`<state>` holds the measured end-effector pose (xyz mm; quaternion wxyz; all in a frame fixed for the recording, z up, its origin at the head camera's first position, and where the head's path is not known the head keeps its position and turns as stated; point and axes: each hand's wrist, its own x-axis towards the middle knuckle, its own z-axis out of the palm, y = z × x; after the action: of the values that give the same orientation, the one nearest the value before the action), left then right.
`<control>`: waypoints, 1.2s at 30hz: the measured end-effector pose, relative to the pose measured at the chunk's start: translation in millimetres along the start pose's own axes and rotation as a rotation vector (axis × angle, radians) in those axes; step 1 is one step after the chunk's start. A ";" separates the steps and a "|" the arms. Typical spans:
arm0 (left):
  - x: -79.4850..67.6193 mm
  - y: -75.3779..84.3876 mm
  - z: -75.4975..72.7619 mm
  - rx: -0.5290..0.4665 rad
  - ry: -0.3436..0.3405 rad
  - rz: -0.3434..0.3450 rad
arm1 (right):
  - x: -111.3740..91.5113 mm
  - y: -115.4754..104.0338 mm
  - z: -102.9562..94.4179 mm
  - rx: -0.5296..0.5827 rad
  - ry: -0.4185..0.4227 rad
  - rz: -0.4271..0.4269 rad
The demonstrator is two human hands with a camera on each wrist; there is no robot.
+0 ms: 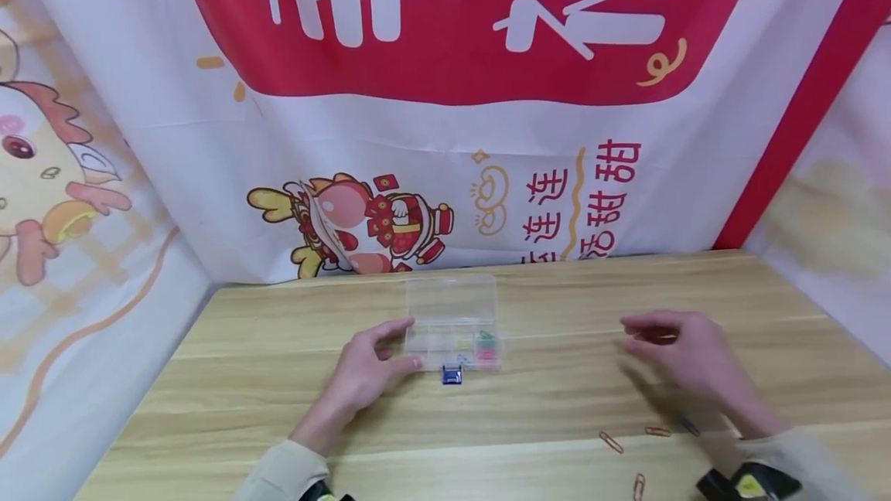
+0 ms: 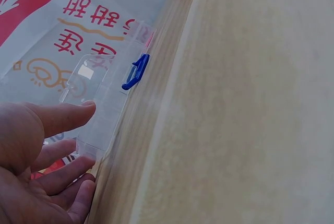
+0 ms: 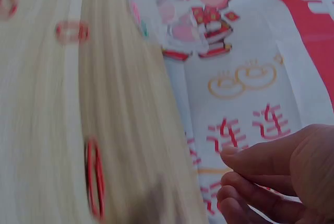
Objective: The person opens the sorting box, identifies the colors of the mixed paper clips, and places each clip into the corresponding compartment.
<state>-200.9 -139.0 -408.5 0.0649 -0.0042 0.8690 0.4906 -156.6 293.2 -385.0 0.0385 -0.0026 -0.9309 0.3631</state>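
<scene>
Plastic box (image 1: 440, 340), lid raised: I see it near the far edge of the wooden surface (image 1: 543, 424), with printed cloth (image 1: 696, 176) rising just behind. Bare wood stretches in front of the box and from its right end across to the right hand (image 1: 685, 342), which gives me room on those two sides. That hand hangs above the surface, fingers loosely bent, thumb and index tip slightly parted; I make out nothing held. The left hand (image 1: 362, 369) grips the box's left end, thumb at the near edge, index finger at the back. Pink pieces (image 1: 486, 354) and green pieces (image 1: 485, 336) sit in right-end compartments. A blue latch (image 1: 452, 374) juts from the front edge. Three red paper clips (image 1: 611, 442) lie apart, nearer me than the right hand.
</scene>
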 end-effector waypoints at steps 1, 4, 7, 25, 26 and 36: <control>-0.4 -0.3 -0.4 -0.002 0.001 0.000 | 0.0 7.6 -3.3 -0.008 -0.001 0.002; -1.1 -1.0 -1.3 -0.005 0.002 -0.004 | -0.8 26.7 -12.9 -0.049 -0.013 0.024; -1.1 -0.5 -2.0 -0.005 0.006 -0.006 | -1.9 40.2 -20.3 -0.095 -0.033 0.049; -3.7 2.4 -2.8 -0.008 0.012 -0.007 | -9.7 63.1 -20.7 -0.234 0.004 0.007; -3.9 2.5 -2.6 -0.008 0.013 -0.005 | -10.5 63.8 -21.5 -0.241 0.008 0.014; -5.1 2.2 -2.1 -0.009 0.015 -0.001 | -14.6 62.8 -23.0 -0.239 -0.007 0.035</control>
<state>-196.2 -140.0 -404.9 0.0584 -0.0088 0.8672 0.4944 -141.7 354.5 -411.6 0.0284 -0.0220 -0.9675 0.2504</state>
